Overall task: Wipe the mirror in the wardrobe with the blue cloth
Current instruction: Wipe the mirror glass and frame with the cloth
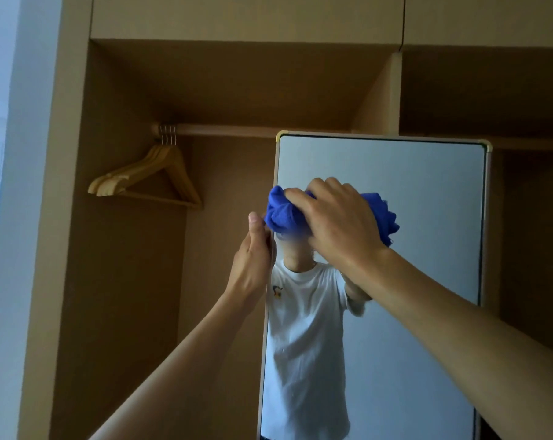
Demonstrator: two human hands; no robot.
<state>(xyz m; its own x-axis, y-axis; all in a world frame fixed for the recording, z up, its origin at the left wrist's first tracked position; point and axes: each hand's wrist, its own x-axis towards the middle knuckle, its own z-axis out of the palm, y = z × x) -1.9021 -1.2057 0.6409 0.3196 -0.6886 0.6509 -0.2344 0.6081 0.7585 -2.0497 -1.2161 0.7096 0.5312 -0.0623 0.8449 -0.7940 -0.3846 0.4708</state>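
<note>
A tall framed mirror (411, 185) stands inside the open wooden wardrobe, right of centre. My right hand (338, 217) grips a bunched blue cloth (281, 214) and presses it against the glass near the mirror's upper left part. My left hand (253, 258) holds the mirror's left edge just below the cloth, thumb up along the frame, fingers hidden behind the edge. The glass reflects a person in a white T-shirt.
Several wooden hangers (151, 176) hang on the clothes rail (230, 130) at the upper left of the wardrobe. A vertical divider (392, 93) and shelf sit above the mirror. A white wall (11, 185) borders the wardrobe on the left.
</note>
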